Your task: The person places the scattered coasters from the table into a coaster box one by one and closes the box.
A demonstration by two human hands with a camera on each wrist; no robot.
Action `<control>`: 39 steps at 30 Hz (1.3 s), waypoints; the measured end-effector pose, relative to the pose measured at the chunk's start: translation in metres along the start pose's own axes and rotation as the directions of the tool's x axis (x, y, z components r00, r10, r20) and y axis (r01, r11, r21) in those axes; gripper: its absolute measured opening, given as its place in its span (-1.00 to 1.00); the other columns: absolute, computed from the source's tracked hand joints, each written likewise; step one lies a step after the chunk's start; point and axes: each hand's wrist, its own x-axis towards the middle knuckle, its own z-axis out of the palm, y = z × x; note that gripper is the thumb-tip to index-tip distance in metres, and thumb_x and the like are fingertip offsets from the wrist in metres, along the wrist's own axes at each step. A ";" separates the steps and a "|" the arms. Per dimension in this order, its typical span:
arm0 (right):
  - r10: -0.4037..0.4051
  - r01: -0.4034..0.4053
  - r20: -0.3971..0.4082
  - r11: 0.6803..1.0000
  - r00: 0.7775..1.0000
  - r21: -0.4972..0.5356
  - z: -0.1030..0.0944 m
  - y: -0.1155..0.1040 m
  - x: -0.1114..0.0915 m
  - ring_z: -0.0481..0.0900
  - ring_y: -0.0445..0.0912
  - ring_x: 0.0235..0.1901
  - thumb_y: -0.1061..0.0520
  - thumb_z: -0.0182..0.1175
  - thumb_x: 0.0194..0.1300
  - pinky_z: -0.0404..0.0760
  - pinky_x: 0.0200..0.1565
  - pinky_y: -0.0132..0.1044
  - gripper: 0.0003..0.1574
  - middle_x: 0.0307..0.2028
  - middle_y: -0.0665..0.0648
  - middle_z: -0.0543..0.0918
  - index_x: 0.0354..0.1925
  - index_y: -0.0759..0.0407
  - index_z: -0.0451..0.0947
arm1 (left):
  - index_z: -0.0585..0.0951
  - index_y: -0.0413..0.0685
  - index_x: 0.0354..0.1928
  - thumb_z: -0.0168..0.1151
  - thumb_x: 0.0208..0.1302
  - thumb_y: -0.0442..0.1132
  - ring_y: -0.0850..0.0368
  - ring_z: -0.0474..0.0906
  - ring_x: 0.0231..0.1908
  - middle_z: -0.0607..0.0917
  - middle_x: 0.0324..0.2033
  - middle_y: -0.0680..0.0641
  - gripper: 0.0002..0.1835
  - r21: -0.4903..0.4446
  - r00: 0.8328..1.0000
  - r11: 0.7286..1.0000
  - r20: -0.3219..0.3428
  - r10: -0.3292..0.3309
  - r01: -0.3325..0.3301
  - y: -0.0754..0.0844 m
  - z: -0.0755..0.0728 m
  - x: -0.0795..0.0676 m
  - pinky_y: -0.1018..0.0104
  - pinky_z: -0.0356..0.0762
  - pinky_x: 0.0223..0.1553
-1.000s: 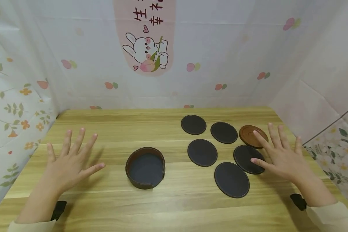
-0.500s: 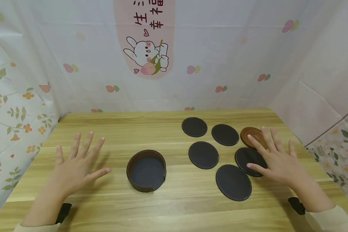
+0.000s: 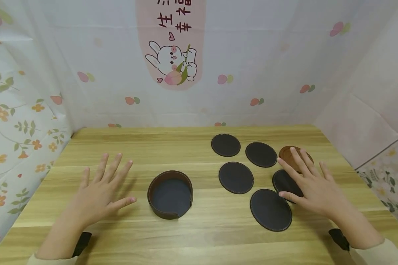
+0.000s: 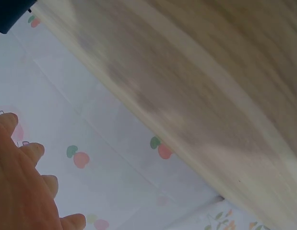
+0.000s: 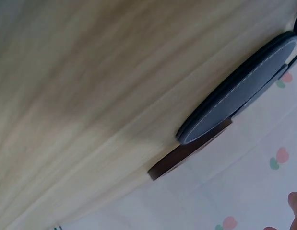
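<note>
Left hand point(image 3: 100, 197) spreads wide at nine o'clock from the coaster holder point(image 3: 170, 197). At three o'clock, the right hand point(image 3: 313, 188) splays near black coasters point(image 3: 271, 211)

Five black stitched coasters point(image 3: 236, 177) flat, right of round notched holder point(image 3: 170, 176); brown disc point(image 3: 286, 156) far right.

Soft light leaves a pale sheen and faint shadows on the surface point(image 3: 199, 235); both wrist views look dimmer, blurrier.
</note>
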 end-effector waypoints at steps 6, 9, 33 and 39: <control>-0.029 0.029 -0.002 0.999 1.000 0.024 0.002 -0.008 -0.001 -0.45 0.03 0.59 -0.41 0.26 0.21 -0.41 0.41 0.44 0.18 0.60 0.03 -0.39 0.58 -0.35 -0.16 | -0.23 0.34 0.60 0.09 0.26 0.43 -0.04 -0.66 0.54 -0.39 0.58 0.06 0.05 -0.024 0.999 0.999 0.005 0.043 -0.043 0.008 0.003 0.004 -0.51 -0.51 0.37; -0.040 0.040 0.012 0.999 0.999 0.033 0.005 -0.010 -0.003 -0.51 -0.04 0.58 -0.41 0.26 0.21 -0.34 0.41 0.47 0.18 0.60 0.02 -0.38 0.58 -0.36 -0.16 | -0.22 0.33 0.60 0.11 0.26 0.42 -0.04 -0.64 0.55 -0.38 0.59 0.06 0.06 -0.043 0.998 0.997 0.013 0.060 -0.060 0.011 0.004 0.005 -0.53 -0.44 0.37; -0.166 0.162 0.038 0.983 0.985 0.086 0.013 -0.037 -0.013 -0.33 -0.09 0.60 -0.51 0.15 0.22 -0.17 0.44 0.40 0.06 0.58 0.08 0.01 0.54 -0.26 0.08 | -0.01 0.26 0.59 0.12 0.20 0.45 -0.15 -0.27 0.59 0.03 0.58 0.01 0.02 -0.145 0.982 0.976 0.075 0.172 -0.160 0.042 0.011 0.017 -0.51 -0.04 0.35; -0.195 0.187 0.091 0.979 0.977 0.085 0.013 -0.039 -0.014 0.11 0.13 0.52 -0.62 0.10 0.15 0.28 0.26 0.38 0.10 0.50 0.11 0.25 0.51 -0.22 0.18 | 0.07 0.14 0.58 0.06 0.22 0.48 -0.25 -0.05 0.54 0.14 0.55 -0.04 0.01 -0.152 0.978 0.971 0.073 0.197 -0.184 0.044 0.014 0.018 -0.49 0.16 0.29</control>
